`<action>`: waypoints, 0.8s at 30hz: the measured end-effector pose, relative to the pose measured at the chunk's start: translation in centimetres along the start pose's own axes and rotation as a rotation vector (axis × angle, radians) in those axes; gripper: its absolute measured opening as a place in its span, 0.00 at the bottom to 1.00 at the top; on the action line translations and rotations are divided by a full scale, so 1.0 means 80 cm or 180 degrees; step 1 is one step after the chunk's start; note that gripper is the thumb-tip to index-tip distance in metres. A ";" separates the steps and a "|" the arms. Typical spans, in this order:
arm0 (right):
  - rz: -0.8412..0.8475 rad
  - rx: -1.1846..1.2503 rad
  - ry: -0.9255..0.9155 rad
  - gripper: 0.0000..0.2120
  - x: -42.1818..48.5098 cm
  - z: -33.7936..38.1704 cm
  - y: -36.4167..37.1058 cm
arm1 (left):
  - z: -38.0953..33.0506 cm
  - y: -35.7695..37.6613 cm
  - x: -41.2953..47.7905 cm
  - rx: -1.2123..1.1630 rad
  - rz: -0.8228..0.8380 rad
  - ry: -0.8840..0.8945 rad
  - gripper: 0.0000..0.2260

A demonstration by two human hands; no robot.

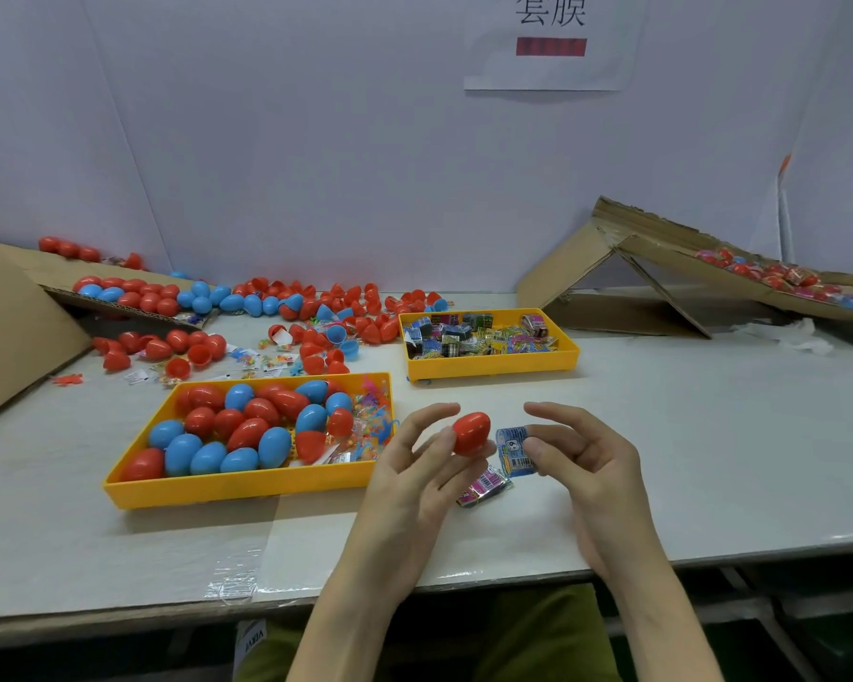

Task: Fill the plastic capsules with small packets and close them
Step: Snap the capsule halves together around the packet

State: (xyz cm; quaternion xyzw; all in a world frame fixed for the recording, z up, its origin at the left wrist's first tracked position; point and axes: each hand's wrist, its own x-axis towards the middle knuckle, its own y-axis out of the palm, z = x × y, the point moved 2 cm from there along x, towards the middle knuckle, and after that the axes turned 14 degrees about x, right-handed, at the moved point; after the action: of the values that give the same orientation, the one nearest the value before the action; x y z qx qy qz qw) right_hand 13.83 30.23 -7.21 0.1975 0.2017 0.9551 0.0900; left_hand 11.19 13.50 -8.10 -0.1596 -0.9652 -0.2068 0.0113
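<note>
Head view shows the left grip [414,465] pinching a red capsule [471,433] while the right grip [592,465], just beside it, pinches a blue packet [513,450], apparently staged for insertion.

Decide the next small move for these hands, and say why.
Probably move the blue packet, pinched by the right hand, to the red capsule held by the left hand, and tuck it in: the two are almost touching. Whether the capsule is open cannot be seen.
</note>
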 end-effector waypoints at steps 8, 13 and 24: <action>0.0032 0.0009 -0.0026 0.13 0.000 0.000 -0.002 | 0.005 0.007 0.006 0.0685 -0.0266 -0.0207 0.15; 0.0087 -0.0014 -0.0076 0.14 0.000 -0.002 -0.004 | 0.006 0.006 0.006 0.0641 -0.0192 -0.0225 0.13; 0.0361 -0.0481 -0.0069 0.14 -0.003 0.000 0.001 | 0.011 0.008 0.005 0.1325 -0.0106 0.0062 0.15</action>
State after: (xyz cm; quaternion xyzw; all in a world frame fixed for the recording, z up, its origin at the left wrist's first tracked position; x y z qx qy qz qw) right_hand 14.03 30.10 -7.29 0.2116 0.1166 0.9690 0.0526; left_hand 11.05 14.58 -8.64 -0.1358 -0.9895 -0.0046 0.0499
